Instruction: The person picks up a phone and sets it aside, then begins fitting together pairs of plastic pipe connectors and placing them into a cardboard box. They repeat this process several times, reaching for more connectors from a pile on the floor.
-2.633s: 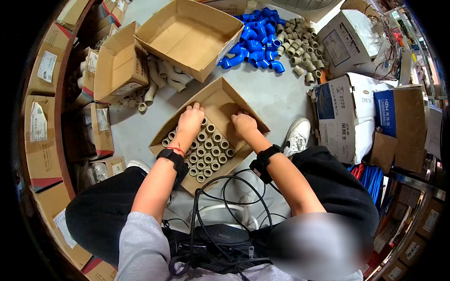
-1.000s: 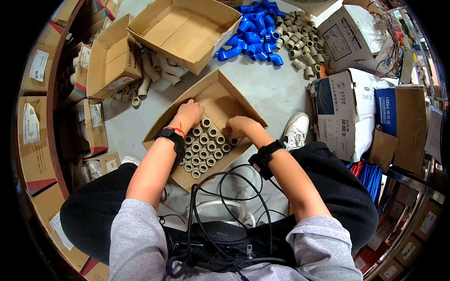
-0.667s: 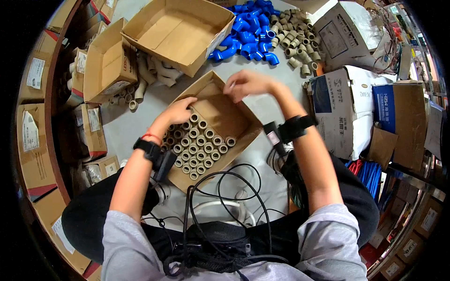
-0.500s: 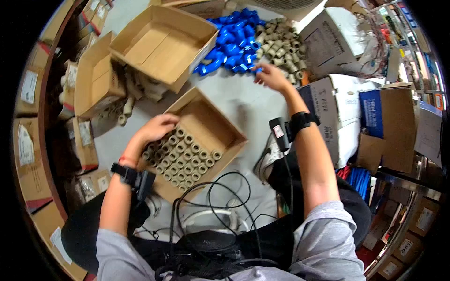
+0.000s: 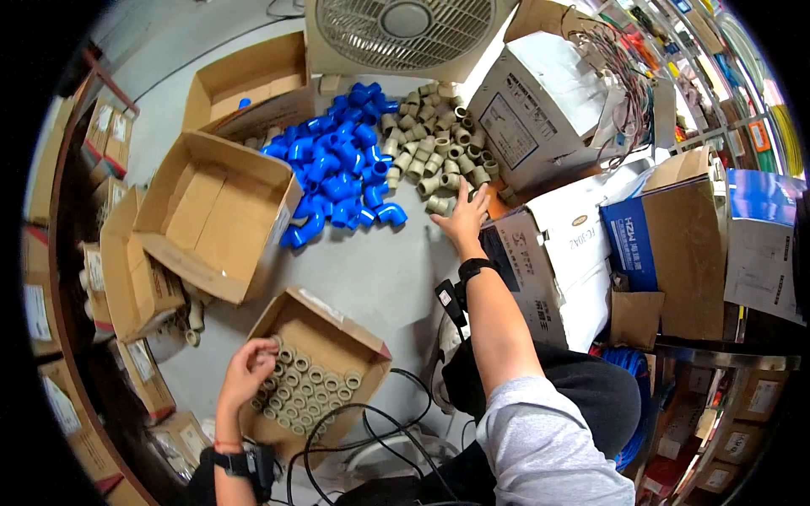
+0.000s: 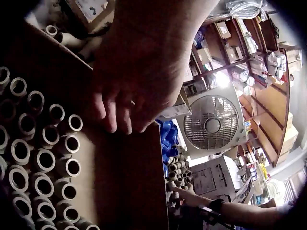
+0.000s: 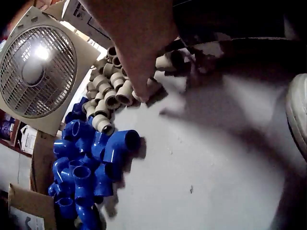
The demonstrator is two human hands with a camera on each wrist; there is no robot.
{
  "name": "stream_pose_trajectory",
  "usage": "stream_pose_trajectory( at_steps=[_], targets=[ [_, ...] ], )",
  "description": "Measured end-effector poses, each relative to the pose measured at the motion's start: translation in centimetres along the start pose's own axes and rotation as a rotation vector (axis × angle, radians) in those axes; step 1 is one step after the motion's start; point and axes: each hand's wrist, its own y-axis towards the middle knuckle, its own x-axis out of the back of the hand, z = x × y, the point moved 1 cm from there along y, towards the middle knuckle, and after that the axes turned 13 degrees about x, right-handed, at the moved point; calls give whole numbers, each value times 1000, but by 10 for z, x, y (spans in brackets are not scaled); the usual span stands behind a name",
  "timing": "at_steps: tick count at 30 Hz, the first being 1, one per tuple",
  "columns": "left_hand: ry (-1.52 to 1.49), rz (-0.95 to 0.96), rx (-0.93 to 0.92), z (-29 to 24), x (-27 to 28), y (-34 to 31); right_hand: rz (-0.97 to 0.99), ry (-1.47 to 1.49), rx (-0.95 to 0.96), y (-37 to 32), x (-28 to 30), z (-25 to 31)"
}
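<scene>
The left hand [image 5: 245, 375] hangs with bent fingers at the left side of a low cardboard box [image 5: 342, 327], beside upright beige pipe fittings [image 5: 310, 393] standing in rows. In the left wrist view the same hand [image 6: 139, 72] shows nothing between its fingers, which lie over a bare part of the box. Spread fingers of the right hand [image 5: 464, 218] reach the near edge of a loose pile of beige fittings [image 5: 434, 156]. The right wrist view has that hand [image 7: 139, 50] low over the fittings [image 7: 103, 84]; its fingertips are partly hidden.
Blue pipe elbows [image 5: 342, 169] lie left of the beige pile, with a fan [image 5: 405, 25] behind. An empty carton [image 5: 211, 211] stands at the left, a white carton [image 5: 565, 261] at the right. Black cables [image 5: 371, 405] loop near the lap.
The right hand has left the box and moved forward to the beige pile, its fingers spreading. The left hand remains by the box's left side. The head view has shifted forward and right.
</scene>
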Motion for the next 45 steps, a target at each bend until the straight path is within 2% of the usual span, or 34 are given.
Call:
stream_pose_trajectory(
  at_steps=[2, 4, 6, 8, 13, 16, 25, 40, 45],
  targets=[
    [-1, -32, 38, -5, 2, -5, 75, 47, -144, 11, 6, 7],
    [-22, -67, 42, -8, 5, -7, 116, 135, -207, 18, 0, 6],
    [-35, -106, 65, -6, 8, -8, -39, 81, -156, 19, -6, 7],
    [-13, -114, 63, -4, 9, -7, -50, 39, -86, 24, -11, 7],
    [-13, -118, 70, -5, 2, -8, 27, 49, -147, 25, -3, 19],
    [-24, -97, 58, -3, 0, -7, 30, 31, -95, 21, -8, 18],
    [-11, -76, 34, -2, -4, -4, -97, 87, 24, 22, -26, 10],
    [-15, -53, 51, -7, -12, -4, -19, 47, -56, 21, -25, 18],
    [40, -64, 53, -7, -12, -4, -4, -92, 22, 18, -31, 18]
  ],
)
